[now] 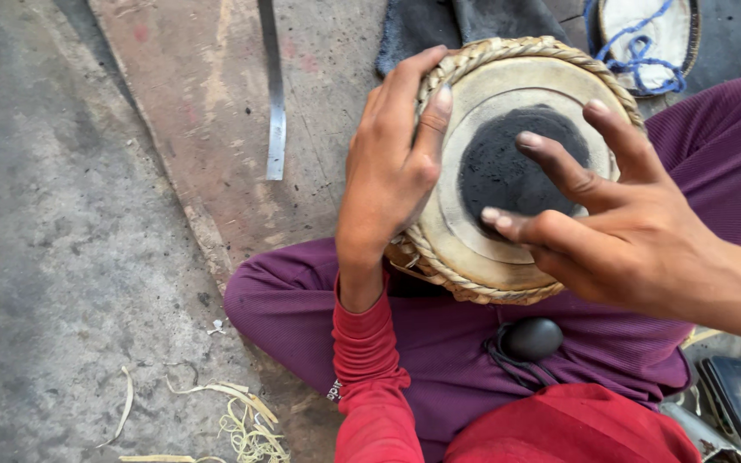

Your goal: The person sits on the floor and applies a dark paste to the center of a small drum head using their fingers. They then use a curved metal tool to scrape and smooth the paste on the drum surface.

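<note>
A small hand drum point(508, 257) with a pale skin head, a black round patch in the middle and a braided rim rests in my lap between purple trouser legs. My left hand point(392, 171) grips the drum's left rim, fingers curled over the braid. My right hand point(598, 223) hovers over the drum head with its fingers spread, fingertips over the black patch. A smooth black oval stone point(532, 339) lies on my lap just below the drum.
A thin metal strip point(275, 103) lies on a reddish board point(207, 129) on the concrete floor. Pale cane shavings point(246, 424) are scattered at the lower left. A round pad with blue cord point(645, 39) sits at the top right, dark cloth point(439, 26) beside it.
</note>
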